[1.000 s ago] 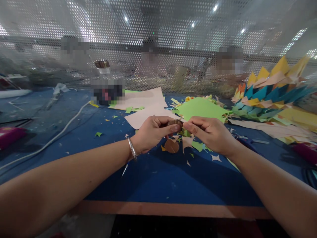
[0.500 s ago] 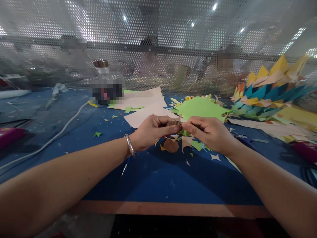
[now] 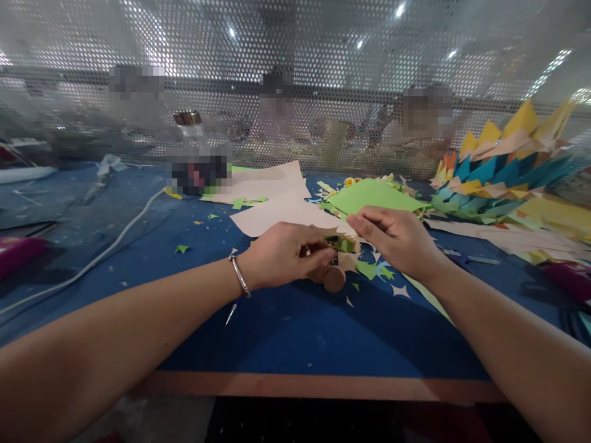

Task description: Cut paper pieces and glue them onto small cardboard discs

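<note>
My left hand (image 3: 289, 253) hovers low over the blue tabletop, with its thumb and fingers curved and apart and nothing visible between them. Just below its fingertips is a small round brown disc (image 3: 334, 279). Another brown piece (image 3: 316, 275) shows partly behind the left thumb. My right hand (image 3: 392, 237) is raised to the right, its thumb and forefinger pinched together. A thin dark line shows by those fingertips, too fine to name. Green and pale paper scraps (image 3: 368, 269) lie beneath and between both hands.
Pale paper sheets (image 3: 277, 212) and a green sheet (image 3: 373, 200) lie beyond my hands. A layered folded-paper piece (image 3: 512, 175) stands at right. A white cable (image 3: 124, 231) crosses the left side. A perforated metal screen (image 3: 314, 37) rises behind, with people beyond it.
The brown piece between my fingers has left them, and a brown disc now shows beneath my left hand. My left fingers have parted. My right hand has moved slightly up and right.
</note>
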A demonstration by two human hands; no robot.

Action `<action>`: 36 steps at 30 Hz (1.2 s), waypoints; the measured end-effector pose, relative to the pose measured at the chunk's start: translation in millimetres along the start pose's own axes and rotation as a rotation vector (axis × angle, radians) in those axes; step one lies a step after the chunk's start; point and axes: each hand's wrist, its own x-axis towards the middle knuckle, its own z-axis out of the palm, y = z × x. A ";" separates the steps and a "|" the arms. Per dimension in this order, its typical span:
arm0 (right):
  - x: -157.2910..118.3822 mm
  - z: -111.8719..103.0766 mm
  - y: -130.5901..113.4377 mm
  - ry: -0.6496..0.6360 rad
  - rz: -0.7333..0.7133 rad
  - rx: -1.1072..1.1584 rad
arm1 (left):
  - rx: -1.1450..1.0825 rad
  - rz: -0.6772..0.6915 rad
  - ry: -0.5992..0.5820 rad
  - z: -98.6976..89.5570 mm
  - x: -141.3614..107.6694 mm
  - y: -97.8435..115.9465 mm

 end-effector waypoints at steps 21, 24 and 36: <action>5.6 1.6 17.9 -0.233 0.130 -0.352 | 0.409 -0.246 0.217 -17.7 12.5 -40.8; 4.5 3.5 16.0 -0.280 0.144 -0.371 | 0.476 -0.334 -0.024 -14.6 15.2 -52.7; 3.5 8.5 9.7 -0.375 0.150 -0.434 | 0.426 -0.437 0.080 -17.8 24.3 -79.6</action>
